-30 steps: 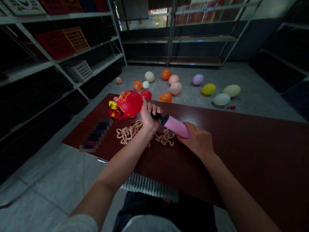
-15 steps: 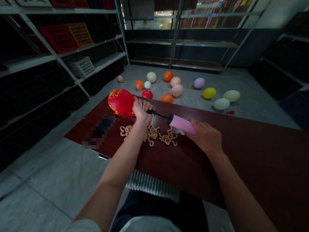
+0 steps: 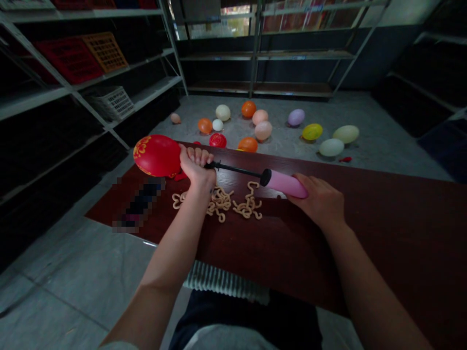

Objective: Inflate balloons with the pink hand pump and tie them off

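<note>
A red balloon with yellow patterns point(image 3: 156, 155) is inflated at the left, above the dark wooden table point(image 3: 292, 253). My left hand point(image 3: 197, 163) is closed around the balloon's neck and the nozzle end of a pump, hiding where they meet. From there a black rod runs right to the pink pump body point(image 3: 284, 183). My right hand point(image 3: 319, 199) grips the far end of that pink body. Beneath the pump lie tan curly strands point(image 3: 248, 206) in loose heaps, partly covered by my left forearm.
A pixelated dark object point(image 3: 142, 201) lies at the table's left. Several balloons, including a yellow one point(image 3: 312, 131) and a purple one point(image 3: 296, 117), rest on the floor beyond. Shelves with crates point(image 3: 105, 51) stand left, and more shelves point(image 3: 292, 56) stand behind.
My left hand and the red balloon have moved left, while my right hand has shifted slightly right. More of the black rod shows between the hands. The view has shifted a little.
</note>
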Motion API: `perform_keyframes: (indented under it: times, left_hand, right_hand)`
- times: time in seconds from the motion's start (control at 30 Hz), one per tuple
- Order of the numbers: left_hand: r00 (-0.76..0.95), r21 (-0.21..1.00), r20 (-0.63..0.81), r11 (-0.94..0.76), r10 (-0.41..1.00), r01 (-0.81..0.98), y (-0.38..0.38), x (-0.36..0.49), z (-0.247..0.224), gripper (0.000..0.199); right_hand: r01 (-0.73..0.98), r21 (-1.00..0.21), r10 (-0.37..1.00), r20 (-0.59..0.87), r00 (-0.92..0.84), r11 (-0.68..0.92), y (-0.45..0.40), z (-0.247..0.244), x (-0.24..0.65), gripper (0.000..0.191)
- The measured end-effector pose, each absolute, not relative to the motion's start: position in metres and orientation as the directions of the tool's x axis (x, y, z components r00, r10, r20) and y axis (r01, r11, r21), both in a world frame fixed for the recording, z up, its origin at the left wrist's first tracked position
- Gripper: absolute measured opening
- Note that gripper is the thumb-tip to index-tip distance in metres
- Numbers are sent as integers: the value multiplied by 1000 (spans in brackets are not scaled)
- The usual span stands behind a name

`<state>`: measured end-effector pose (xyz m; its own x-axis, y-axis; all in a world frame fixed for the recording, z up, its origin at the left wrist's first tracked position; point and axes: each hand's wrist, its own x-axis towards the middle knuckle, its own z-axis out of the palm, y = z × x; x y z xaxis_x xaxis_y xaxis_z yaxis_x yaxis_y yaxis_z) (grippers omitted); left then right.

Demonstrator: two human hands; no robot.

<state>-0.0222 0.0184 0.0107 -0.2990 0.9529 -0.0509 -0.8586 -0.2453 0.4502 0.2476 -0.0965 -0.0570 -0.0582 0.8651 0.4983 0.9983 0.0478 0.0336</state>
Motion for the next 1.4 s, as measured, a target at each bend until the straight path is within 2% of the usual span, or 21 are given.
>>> perform_keyframes:
  times: [0.2, 0.37, 0.47, 0.77, 0.97, 1.4]
  left_hand:
    - [-214, 478, -20, -179, 977, -860, 0, 6, 10, 55]
    - [-119, 527, -41, -80, 992, -846, -13, 28, 3, 56]
    - [-84, 515, -56, -44, 995, -856, -10, 29, -1, 56]
    - [-84, 447, -135, -15, 987, -894, 18, 5, -7, 49]
    - [-151, 413, -146, -78, 978, -907, 34, -21, -8, 45]
    - [-201, 392, -60, -162, 978, -905, 32, -37, -1, 46]
  right_hand:
    - [995, -26, 888, 453, -74, 97, -101, -54, 222, 45]
    - [990, -87, 889, 453, -61, 112, -103, -56, 200, 49]
    - [989, -94, 889, 453, -61, 116, -103, -56, 196, 49]
    - [994, 71, 861, 497, -109, 85, -100, -56, 211, 49]
    - [987, 152, 889, 441, -122, 60, -100, -56, 235, 49]
    - [989, 146, 917, 395, -49, -11, -108, -47, 228, 50]
